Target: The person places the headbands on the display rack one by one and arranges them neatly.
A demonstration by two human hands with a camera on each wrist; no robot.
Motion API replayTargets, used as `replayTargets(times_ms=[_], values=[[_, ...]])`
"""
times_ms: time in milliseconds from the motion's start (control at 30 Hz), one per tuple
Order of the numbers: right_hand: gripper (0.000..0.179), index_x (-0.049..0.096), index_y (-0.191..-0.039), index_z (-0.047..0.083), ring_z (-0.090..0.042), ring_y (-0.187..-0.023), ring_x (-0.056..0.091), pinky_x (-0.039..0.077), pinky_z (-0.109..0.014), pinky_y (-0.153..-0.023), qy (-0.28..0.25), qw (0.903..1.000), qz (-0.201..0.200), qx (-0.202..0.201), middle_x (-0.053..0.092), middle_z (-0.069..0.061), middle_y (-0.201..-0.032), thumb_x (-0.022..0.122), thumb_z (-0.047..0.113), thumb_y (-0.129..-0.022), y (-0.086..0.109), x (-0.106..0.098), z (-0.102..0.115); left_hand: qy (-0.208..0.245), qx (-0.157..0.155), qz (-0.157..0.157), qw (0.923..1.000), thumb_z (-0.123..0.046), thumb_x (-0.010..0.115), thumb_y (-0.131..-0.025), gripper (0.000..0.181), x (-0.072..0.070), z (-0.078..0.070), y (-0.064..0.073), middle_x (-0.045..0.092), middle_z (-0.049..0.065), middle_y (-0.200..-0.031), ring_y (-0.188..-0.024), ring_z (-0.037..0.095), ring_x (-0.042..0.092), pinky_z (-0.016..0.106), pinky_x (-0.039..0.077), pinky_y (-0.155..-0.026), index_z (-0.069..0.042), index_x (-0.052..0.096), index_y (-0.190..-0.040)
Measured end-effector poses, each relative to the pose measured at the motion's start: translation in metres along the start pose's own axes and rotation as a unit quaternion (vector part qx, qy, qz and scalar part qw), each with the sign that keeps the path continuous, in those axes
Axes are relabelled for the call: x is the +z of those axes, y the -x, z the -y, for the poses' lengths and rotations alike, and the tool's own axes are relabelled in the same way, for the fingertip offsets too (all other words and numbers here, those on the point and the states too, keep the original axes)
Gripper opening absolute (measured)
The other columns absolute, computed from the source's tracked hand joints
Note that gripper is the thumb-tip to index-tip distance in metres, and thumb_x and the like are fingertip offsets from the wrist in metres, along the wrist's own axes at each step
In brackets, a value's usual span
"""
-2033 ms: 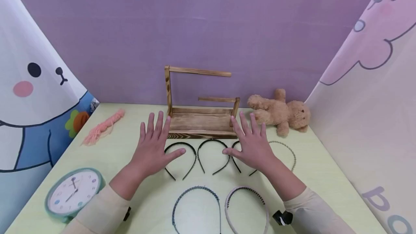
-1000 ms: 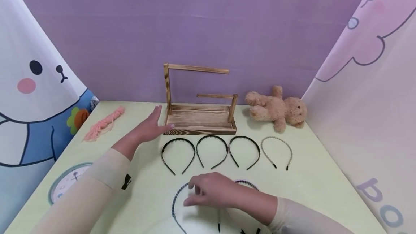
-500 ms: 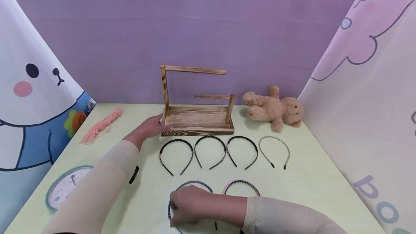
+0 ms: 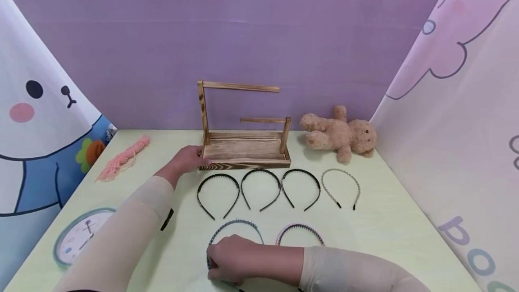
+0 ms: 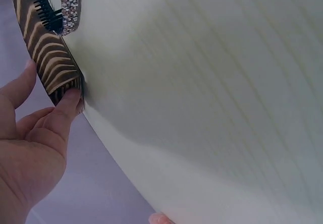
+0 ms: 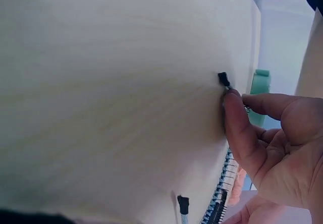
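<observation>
My left hand (image 4: 187,159) grips the left end of a wooden rack (image 4: 247,165), which has a shallow tray base and two bars at different heights. In the left wrist view, fingers and thumb lie against its striped front corner. Low in the head view, my right hand (image 4: 233,258) pinches the left leg of a bluish beaded headband (image 4: 236,221); the right wrist view shows its black tip (image 6: 224,79) just beyond the fingers. Part of this headband is hidden by the hand. Right of it, a pink-edged headband (image 4: 301,225) lies partly behind my right forearm.
Between rack and hands runs a row of headbands: three dark ones, including one at its left end (image 4: 219,175), and a pale one (image 4: 342,170). A teddy bear (image 4: 340,134) lies right, pink yarn (image 4: 125,159) left. My left sleeve overlaps a wall clock (image 4: 77,238).
Both hands were spread over the table. The left moved onto the rack's end and took hold. The right came down leftward to the bluish headband and pinched its leg, shifting it slightly.
</observation>
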State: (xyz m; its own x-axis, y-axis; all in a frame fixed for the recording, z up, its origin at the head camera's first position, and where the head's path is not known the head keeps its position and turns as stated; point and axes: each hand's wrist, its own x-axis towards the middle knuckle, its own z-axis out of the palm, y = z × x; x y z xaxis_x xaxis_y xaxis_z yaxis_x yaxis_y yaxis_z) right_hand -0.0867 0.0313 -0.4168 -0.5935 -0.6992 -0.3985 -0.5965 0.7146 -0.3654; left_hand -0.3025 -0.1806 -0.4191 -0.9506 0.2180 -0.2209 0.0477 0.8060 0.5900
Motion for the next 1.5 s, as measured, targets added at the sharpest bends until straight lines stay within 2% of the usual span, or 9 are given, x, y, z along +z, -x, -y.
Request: replayTargets(times_ms=[200,300,400,600,833,967,1167,1333,1500], values=[[0.015,0.057,-0.083,0.027,-0.001,-0.046,0.055,0.044,-0.017,-0.052,-0.025,0.9995,-0.017,0.001,0.056,0.016,-0.063,0.062,0.033,-0.096,0.009,-0.016,-0.004,-0.01,-0.004,-0.021,0.9997,-0.032,0.062,-0.096,0.071,0.0,-0.002,0.0,0.044,0.026,-0.147,-0.136,0.044,0.04,0.056,0.038,-0.11,0.001,0.031,-0.152],[0.012,0.059,-0.086,0.025,-0.001,-0.048,0.059,0.05,-0.017,-0.051,-0.085,0.996,-0.029,0.006,0.058,0.016,-0.073,0.062,0.031,-0.096,0.02,-0.036,-0.008,-0.018,0.004,-0.029,0.9994,-0.031,0.063,-0.096,0.07,0.0,-0.003,0.001,0.045,0.027,-0.147,-0.135,0.045,0.041,0.056,0.037,-0.111,0.002,0.035,-0.15],[0.01,0.059,-0.089,0.023,-0.007,-0.052,0.064,0.055,-0.023,-0.051,-0.165,0.9855,-0.04,0.001,0.063,0.01,-0.079,0.061,0.029,-0.097,0.031,-0.058,-0.017,-0.02,0.007,-0.034,0.9992,-0.031,0.064,-0.095,0.069,0.0,-0.003,0.002,0.045,0.027,-0.146,-0.135,0.045,0.041,0.056,0.036,-0.111,0.003,0.036,-0.149],[0.005,0.063,-0.097,0.017,-0.02,-0.075,0.069,0.061,-0.032,-0.062,-0.299,0.9502,-0.073,-0.047,0.067,-0.002,-0.088,0.062,0.023,-0.097,0.042,-0.105,-0.043,-0.006,-0.013,-0.031,0.9994,-0.03,0.065,-0.095,0.071,0.001,-0.005,0.002,0.043,0.026,-0.148,-0.136,0.044,0.04,0.055,0.036,-0.112,0.001,0.033,-0.151],[0.011,0.062,-0.106,0.004,-0.034,-0.093,0.066,0.06,-0.042,-0.081,-0.392,0.8986,-0.178,-0.087,0.064,-0.013,-0.097,0.06,0.01,-0.097,0.032,-0.142,-0.077,0.003,-0.015,-0.033,0.9994,-0.028,0.065,-0.095,0.069,0.003,-0.007,0.001,0.043,0.025,-0.149,-0.136,0.044,0.041,0.055,0.036,-0.112,0.0,0.035,-0.151],[0.012,0.062,-0.108,0.005,-0.034,-0.097,0.065,0.058,-0.045,-0.088,-0.412,0.8749,-0.244,-0.07,0.064,-0.014,-0.101,0.06,0.01,-0.098,0.011,-0.149,-0.098,0.001,-0.012,-0.032,0.9994,-0.028,0.064,-0.096,0.069,0.006,-0.007,0.001,0.042,0.026,-0.149,-0.137,0.045,0.039,0.055,0.035,-0.113,0.0,0.033,-0.151],[0.016,0.062,-0.111,0.001,-0.03,-0.1,0.065,0.056,-0.043,-0.093,-0.435,0.8455,-0.307,-0.035,0.064,-0.021,-0.109,0.06,0.01,-0.098,-0.027,-0.15,-0.126,0.009,-0.019,-0.034,0.9992,-0.028,0.063,-0.097,0.07,0.009,-0.005,0.001,0.04,0.026,-0.15,-0.138,0.044,0.038,0.055,0.036,-0.112,-0.001,0.031,-0.153],[0.014,0.062,-0.11,0.0,-0.035,-0.104,0.065,0.056,-0.044,-0.094,-0.464,0.8181,-0.338,-0.027,0.063,-0.02,-0.106,0.059,0.005,-0.097,-0.048,-0.148,-0.147,0.01,-0.016,-0.035,0.9992,-0.029,0.063,-0.096,0.071,0.008,-0.003,0.0,0.041,0.026,-0.15,-0.137,0.044,0.039,0.055,0.037,-0.112,-0.001,0.031,-0.153],[0.014,0.06,-0.11,-0.001,-0.044,-0.109,0.061,0.057,-0.043,-0.093,-0.491,0.7975,-0.35,-0.027,0.062,-0.018,-0.104,0.059,0.001,-0.096,-0.057,-0.145,-0.165,0.005,-0.009,-0.041,0.9991,-0.029,0.064,-0.096,0.07,0.007,-0.002,0.0,0.043,0.025,-0.149,-0.136,0.044,0.04,0.054,0.037,-0.112,0.0,0.033,-0.151]])
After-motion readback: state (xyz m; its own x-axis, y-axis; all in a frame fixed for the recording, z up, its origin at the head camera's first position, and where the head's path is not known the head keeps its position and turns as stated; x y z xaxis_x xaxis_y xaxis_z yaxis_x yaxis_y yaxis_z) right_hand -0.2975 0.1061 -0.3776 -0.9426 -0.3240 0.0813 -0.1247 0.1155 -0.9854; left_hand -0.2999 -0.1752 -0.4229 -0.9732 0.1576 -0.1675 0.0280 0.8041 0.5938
